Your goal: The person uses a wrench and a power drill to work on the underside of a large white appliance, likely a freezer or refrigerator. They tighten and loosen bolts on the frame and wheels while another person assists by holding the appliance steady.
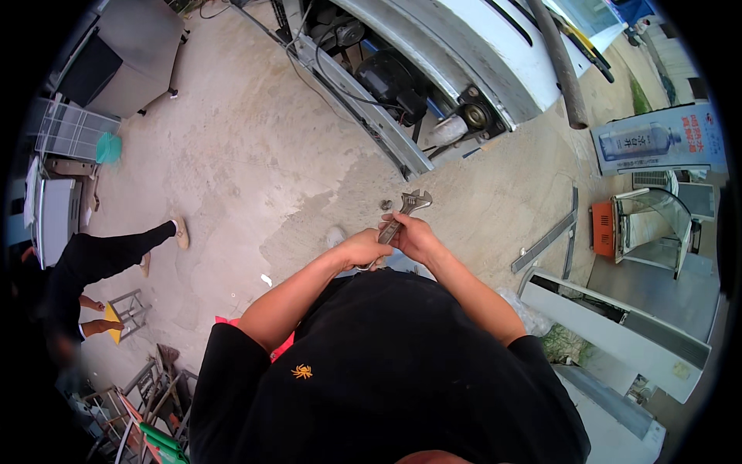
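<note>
An adjustable wrench (390,230) is held before my body, its jaw end pointing away and a little to the right. The fingers of my left hand (360,249) are closed around the lower end of its handle. My right hand (416,237) grips the same handle higher up, just below the head. Beyond my fingers, a small dark metal piece (386,205) shows beside the wrench; whether it touches my hand or lies on the ground I cannot tell. Part of the handle is hidden by my fingers.
Ahead stands an open machine frame (386,143) with a black motor (389,77) and a flanged bearing (474,116). A pipe (563,73) juts toward me. Metal angle bars (547,232) lie at right, near a white cabinet (610,317). At left another person (93,267) bends over a small stool (127,315).
</note>
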The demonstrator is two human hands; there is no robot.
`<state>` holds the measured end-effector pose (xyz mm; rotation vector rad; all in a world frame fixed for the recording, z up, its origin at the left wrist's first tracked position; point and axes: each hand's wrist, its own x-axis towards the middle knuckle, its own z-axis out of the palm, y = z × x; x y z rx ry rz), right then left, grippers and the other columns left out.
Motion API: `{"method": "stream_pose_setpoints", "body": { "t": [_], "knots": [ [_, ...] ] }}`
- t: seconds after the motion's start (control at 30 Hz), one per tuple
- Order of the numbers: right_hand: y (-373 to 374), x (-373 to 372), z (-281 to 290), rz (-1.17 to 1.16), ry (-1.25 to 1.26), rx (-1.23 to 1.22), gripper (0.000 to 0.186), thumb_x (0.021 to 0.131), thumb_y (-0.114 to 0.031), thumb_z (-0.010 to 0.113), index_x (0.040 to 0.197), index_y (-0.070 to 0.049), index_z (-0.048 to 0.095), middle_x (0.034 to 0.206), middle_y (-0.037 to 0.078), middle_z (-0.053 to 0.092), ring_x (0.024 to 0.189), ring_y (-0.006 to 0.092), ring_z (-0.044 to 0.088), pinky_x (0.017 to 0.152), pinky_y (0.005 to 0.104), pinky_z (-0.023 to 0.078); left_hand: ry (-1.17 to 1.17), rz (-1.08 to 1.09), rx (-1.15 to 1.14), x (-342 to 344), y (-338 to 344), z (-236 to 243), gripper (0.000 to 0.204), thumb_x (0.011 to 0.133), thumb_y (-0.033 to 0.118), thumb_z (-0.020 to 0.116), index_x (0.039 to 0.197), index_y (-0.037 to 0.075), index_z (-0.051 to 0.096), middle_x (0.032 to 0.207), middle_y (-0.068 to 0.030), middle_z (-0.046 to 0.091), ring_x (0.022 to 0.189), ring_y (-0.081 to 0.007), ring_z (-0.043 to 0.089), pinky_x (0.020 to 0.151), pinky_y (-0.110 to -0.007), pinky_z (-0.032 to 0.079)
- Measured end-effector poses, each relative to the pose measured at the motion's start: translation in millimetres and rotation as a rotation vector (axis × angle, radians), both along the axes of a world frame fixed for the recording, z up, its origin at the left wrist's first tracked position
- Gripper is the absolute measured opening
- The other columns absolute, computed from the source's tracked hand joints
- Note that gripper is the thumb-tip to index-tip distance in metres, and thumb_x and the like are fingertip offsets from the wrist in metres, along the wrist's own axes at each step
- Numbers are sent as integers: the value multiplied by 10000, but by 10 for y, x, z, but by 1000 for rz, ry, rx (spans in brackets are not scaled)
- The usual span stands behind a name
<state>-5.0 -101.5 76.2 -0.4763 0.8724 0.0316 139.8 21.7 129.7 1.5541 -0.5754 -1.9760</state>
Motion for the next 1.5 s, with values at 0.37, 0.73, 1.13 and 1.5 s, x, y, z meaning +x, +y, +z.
{"method": "stream_pose_setpoints", "body": {
  "t": [0.37,0.73,1.13,1.5],
  "knots": [
    [-114,-49,-457,-147,283,150,125,1026,-132,479,1019,-20,534,720,9,499,607,140,500,583,311,483,-659,65,-181,771,895,-464,379,939,335,660,1062,-20,608,854,-170,707,760,-306,695,710,-419,535],
    [589,938,359,973,176,-1175,268,935,-243,651,948,19,595,744,148,583,718,324,593,695,436,493,-869,-392,-294,790,1164,-422,406,882,283,690,1171,8,612,1118,-202,666,1106,-368,626,970,-500,463],
    [1231,1295,523,1195,122,-1240,270,953,-236,626,996,27,581,973,222,595,950,384,581,851,460,455,-822,-425,-231,340,1150,-662,527,970,255,465,1453,43,477,1510,-162,457,1438,-336,350,1186,-590,207],
    [1041,999,582,1179,35,-1230,318,948,-250,614,1073,42,608,1026,277,612,1057,437,562,936,484,449,-971,-467,-131,18,1004,-477,581,965,206,465,1514,32,384,1555,-180,382,1453,-362,298,1180,-635,177]
  ]
}}
